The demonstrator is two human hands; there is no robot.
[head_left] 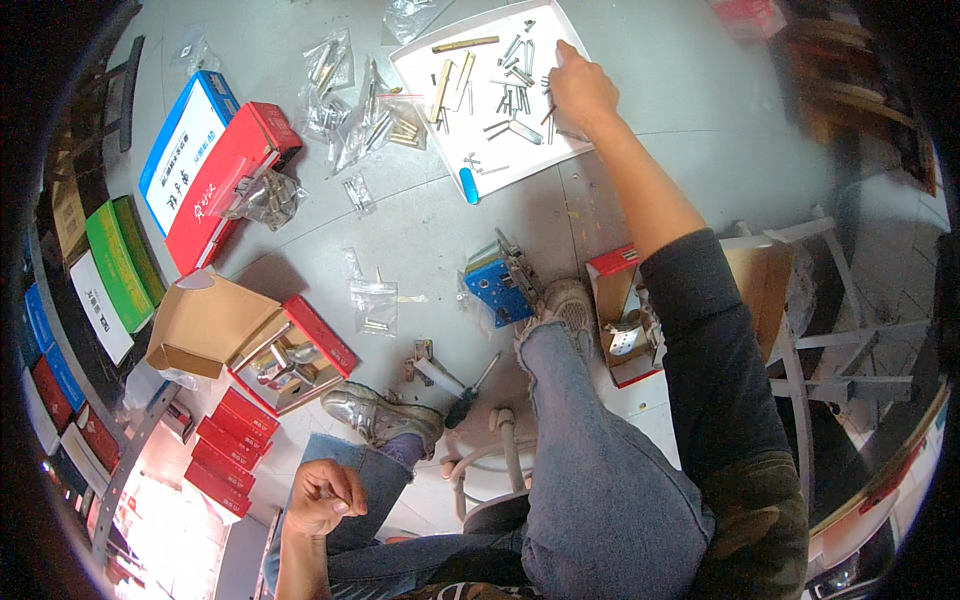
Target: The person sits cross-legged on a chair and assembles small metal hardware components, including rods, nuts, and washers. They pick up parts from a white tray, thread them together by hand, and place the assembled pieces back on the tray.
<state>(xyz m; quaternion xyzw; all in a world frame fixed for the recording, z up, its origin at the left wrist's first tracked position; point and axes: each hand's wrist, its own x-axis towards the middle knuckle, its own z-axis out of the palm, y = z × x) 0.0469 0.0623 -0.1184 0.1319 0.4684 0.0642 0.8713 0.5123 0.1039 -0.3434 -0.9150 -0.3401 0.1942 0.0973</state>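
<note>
My right hand (583,92) reaches over the right rim of a shallow white box tray (440,48). Its fingers are bent beside the loose screws (518,70); what they grip, if anything, is hidden. Brass-coloured strips (441,90), a grey metal piece (525,132) and a blue oblong piece (469,186) also lie in the tray. Low at the left, above my knee, my left hand (326,497) is closed with fingertips pressed together; I cannot make out anything in it. Between my feet stands a blue plate with a metal lock part (500,292).
Clear bags of hardware (375,120) lie left of the tray. Beyond them are red (228,190) and blue (180,150) boxes. Opened cartons (300,355) with metal fittings (632,330) flank my feet. A screwdriver (474,390) lies on the floor. Metal framing (850,340) stands right.
</note>
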